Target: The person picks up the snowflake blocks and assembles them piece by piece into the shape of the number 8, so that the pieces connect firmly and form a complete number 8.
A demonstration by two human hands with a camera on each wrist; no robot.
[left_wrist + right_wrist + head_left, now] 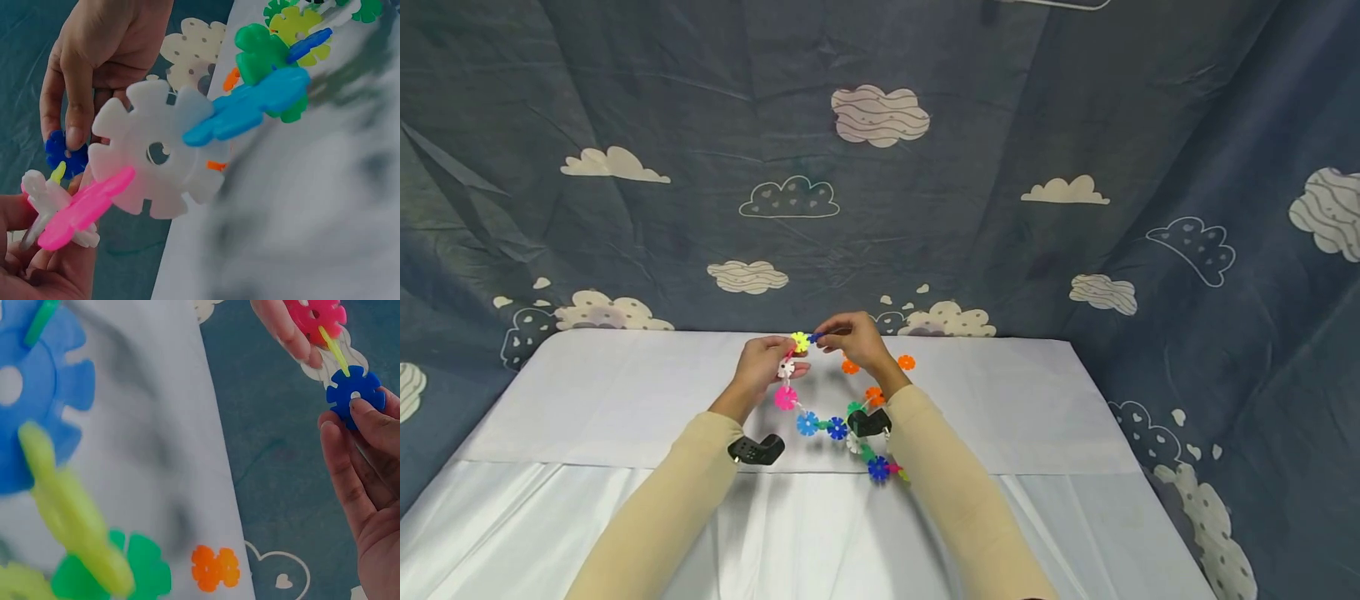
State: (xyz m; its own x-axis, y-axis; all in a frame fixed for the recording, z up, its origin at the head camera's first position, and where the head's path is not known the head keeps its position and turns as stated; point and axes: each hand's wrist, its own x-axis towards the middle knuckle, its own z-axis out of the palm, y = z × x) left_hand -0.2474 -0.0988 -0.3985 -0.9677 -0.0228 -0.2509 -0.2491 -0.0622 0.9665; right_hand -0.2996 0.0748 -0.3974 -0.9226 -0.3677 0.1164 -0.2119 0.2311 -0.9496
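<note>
A chain of colourful notched plastic discs (snowflake-style building discs) hangs in a loop between and below the hands. My left hand holds its upper left end, near a yellow disc and a pink disc. My right hand pinches a dark blue disc between thumb and fingers. That blue disc meets the edge of the yellow one. Further down the chain come a white disc, a pink disc, a light blue disc and a blue disc. My right sleeve and wrist camera hide part of the chain.
Orange discs lie on the white-covered table, beyond and beside my right wrist. A dark blue curtain with cloud prints hangs behind the table's back edge and along the right. Black wrist cameras sit at both wrists.
</note>
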